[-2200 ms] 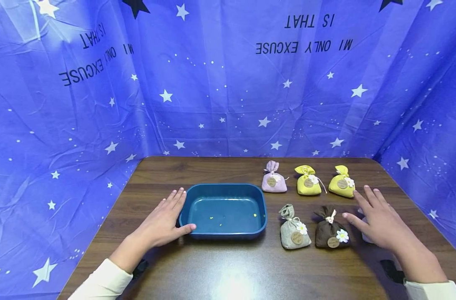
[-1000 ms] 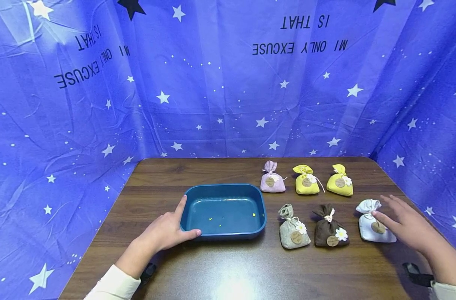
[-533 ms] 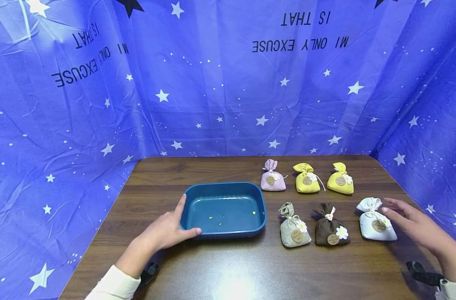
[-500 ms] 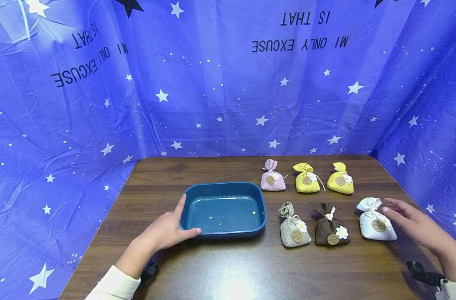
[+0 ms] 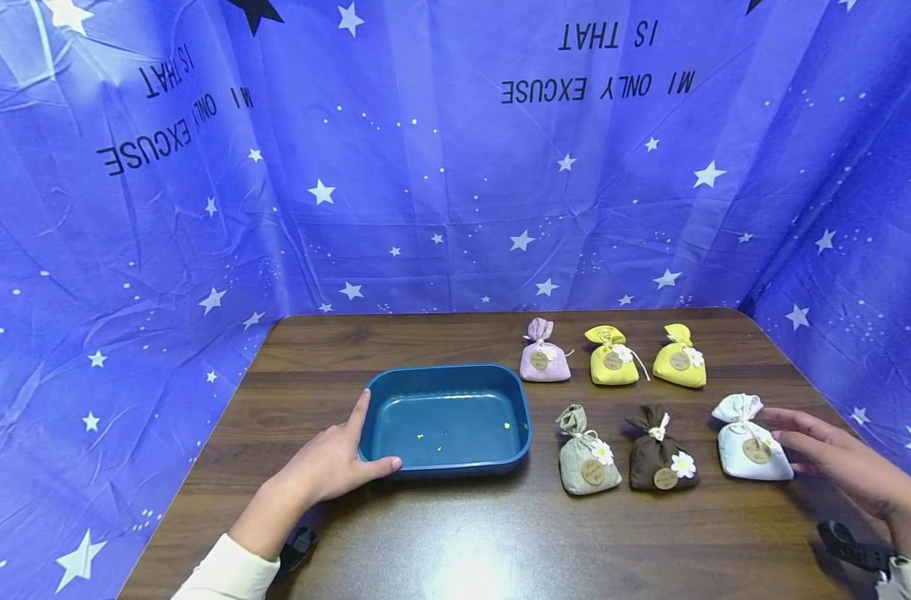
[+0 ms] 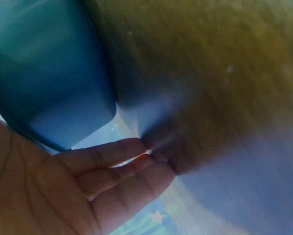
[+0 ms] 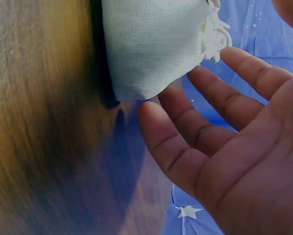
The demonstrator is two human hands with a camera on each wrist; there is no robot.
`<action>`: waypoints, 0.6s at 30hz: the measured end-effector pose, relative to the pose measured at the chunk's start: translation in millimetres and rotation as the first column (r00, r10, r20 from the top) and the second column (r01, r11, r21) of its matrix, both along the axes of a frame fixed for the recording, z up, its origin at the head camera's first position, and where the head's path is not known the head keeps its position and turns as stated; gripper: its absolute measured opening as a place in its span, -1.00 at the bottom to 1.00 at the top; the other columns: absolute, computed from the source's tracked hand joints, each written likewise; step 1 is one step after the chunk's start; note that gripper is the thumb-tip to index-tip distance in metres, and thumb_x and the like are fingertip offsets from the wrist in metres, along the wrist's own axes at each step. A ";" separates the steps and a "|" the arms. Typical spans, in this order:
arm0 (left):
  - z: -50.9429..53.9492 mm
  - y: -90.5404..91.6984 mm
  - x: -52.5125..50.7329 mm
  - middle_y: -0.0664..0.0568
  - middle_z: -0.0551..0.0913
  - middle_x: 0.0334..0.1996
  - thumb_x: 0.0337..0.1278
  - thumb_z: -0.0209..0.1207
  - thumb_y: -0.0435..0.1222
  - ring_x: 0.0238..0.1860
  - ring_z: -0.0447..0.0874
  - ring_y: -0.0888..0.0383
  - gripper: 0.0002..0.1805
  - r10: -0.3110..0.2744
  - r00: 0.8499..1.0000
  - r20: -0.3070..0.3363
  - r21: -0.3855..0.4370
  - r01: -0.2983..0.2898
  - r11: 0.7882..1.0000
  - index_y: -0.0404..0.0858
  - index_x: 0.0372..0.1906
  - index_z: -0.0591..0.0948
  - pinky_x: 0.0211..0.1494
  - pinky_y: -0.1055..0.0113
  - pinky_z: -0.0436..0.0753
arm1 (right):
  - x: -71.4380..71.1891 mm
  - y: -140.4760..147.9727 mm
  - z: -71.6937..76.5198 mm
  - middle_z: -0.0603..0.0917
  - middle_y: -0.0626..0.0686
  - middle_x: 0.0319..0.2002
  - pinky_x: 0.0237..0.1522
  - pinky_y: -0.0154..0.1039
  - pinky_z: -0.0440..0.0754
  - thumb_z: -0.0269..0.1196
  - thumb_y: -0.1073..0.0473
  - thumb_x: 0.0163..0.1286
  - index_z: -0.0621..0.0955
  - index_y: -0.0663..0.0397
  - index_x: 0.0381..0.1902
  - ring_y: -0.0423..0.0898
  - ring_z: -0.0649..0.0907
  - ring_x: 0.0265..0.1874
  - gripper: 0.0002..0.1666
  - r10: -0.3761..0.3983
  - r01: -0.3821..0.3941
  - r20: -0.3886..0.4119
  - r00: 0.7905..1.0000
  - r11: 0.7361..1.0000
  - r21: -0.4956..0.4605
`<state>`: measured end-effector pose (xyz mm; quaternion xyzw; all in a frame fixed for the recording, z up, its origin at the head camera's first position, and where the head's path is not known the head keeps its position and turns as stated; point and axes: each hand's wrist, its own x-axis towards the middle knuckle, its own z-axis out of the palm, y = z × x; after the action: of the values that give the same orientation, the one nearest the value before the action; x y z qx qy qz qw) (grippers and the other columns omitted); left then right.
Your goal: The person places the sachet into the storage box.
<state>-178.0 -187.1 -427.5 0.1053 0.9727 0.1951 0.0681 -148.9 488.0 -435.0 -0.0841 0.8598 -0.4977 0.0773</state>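
My left hand [image 5: 327, 465] rests at the left end of a dark blue rectangular tray [image 5: 455, 425], its thumb at the front rim and its index finger along the left side. In the left wrist view the fingers [image 6: 117, 156] lie extended beside the tray's wall. On the far right, my right hand [image 5: 848, 467] is beside a white cloth sachet [image 5: 751, 462] with a tied neck, round tag and flower. The right wrist view has the fingers [image 7: 210, 98] spread and slightly bent close to the cloth; whether they touch it I cannot tell.
A grey sachet [image 5: 588, 468] and a brown sachet [image 5: 653, 467] stand left of the white one. Behind are a pink sachet [image 5: 545, 367] and two yellow sachets [image 5: 613, 371]. Star-printed blue curtain [image 5: 455, 208] surrounds the wooden table [image 5: 425, 542]. Small yellow specks lie in the tray.
My right hand has gone from over the white sachet, which it partly covered, to its right side, fingertips now closer behind it. My left hand's fingers have dropped down beside the tray.
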 end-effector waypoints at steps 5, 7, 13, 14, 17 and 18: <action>-0.4 -0.5 0.0 -0.35 0.63 0.02 -0.07 0.26 0.38 -0.02 0.67 -0.17 0.34 0.010 1.000 0.003 -0.005 -0.009 1.000 -0.29 0.59 -0.12 0.08 -0.11 0.55 | 0.6 -0.8 -1.5 0.39 -0.64 0.04 -0.23 -0.31 0.56 -0.06 0.20 0.61 0.44 -0.33 0.28 -0.56 0.45 -0.05 -0.59 0.002 -0.005 0.099 0.995 1.000 0.031; -0.5 -1.1 0.2 -0.35 0.63 0.02 -0.08 0.26 0.38 -0.02 0.67 -0.16 0.35 0.008 1.000 0.002 -0.003 -0.008 1.000 -0.30 0.59 -0.12 0.08 -0.11 0.55 | 0.2 -0.5 -2.8 0.38 -0.64 0.04 -0.22 -0.31 0.56 -0.06 0.21 0.61 0.44 -0.31 0.31 -0.57 0.44 -0.04 -0.57 0.013 -0.016 0.117 0.993 0.999 0.028; -0.8 -2.4 0.4 -0.36 0.63 0.02 -0.08 0.27 0.38 -0.03 0.67 -0.16 0.35 0.004 1.000 -0.011 -0.002 -0.004 1.000 -0.31 0.59 -0.11 0.07 -0.11 0.56 | -3.1 2.1 -7.7 0.40 -0.62 0.03 -0.22 -0.29 0.54 -0.07 0.23 0.60 0.45 -0.36 0.31 -0.54 0.46 -0.04 -0.54 0.028 -0.025 0.147 0.989 0.999 -0.020; -0.5 -2.4 0.4 -0.36 0.63 0.01 -0.08 0.27 0.38 -0.03 0.67 -0.16 0.35 0.003 1.000 -0.012 -0.002 -0.003 1.000 -0.31 0.59 -0.11 0.07 -0.11 0.56 | -3.8 2.8 -8.6 0.40 -0.63 0.03 -0.23 -0.28 0.54 -0.06 0.22 0.60 0.45 -0.38 0.31 -0.55 0.45 -0.04 -0.53 0.029 -0.026 0.152 0.988 0.999 -0.022; 0.2 -2.6 0.4 -0.36 0.64 0.01 -0.08 0.27 0.37 -0.04 0.68 -0.16 0.35 0.003 1.000 -0.015 -0.004 -0.003 1.000 -0.31 0.59 -0.11 0.07 -0.11 0.55 | -6.4 4.8 -10.8 0.45 -0.58 0.02 -0.20 -0.28 0.56 -0.06 0.23 0.60 0.48 -0.44 0.26 -0.49 0.49 -0.05 -0.53 0.036 -0.026 0.180 0.983 0.998 -0.053; 0.5 -2.5 0.5 -0.36 0.64 0.01 -0.08 0.27 0.37 -0.04 0.67 -0.16 0.35 0.002 1.000 -0.016 -0.003 -0.002 1.000 -0.31 0.59 -0.11 0.07 -0.11 0.55 | -7.3 5.8 -11.3 0.46 -0.57 0.01 -0.19 -0.27 0.56 -0.06 0.24 0.60 0.50 -0.46 0.24 -0.48 0.50 -0.06 -0.53 0.040 -0.028 0.193 0.980 0.997 -0.066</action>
<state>-177.5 -189.6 -427.1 0.1056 0.9737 0.1926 0.0603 -156.2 493.7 -446.3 -0.0523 0.8303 -0.5292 0.1667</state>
